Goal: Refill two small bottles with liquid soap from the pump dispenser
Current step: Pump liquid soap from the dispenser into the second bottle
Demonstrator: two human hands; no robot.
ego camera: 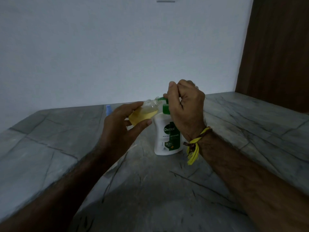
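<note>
A white pump dispenser (163, 136) with a green label and green pump head stands upright on the grey stone counter (150, 190). My right hand (185, 108) sits on top of the pump head, fingers curled over it. My left hand (120, 126) grips a small clear bottle (145, 113), tilted, partly filled with yellowish soap. Its open neck meets the green nozzle. A small blue object (108, 110), possibly the other bottle or a cap, stands behind my left hand, mostly hidden.
A white wall rises behind the counter, with a brown wooden panel (275, 56) at the right. A yellow thread band (194, 146) hangs from my right wrist close to the dispenser.
</note>
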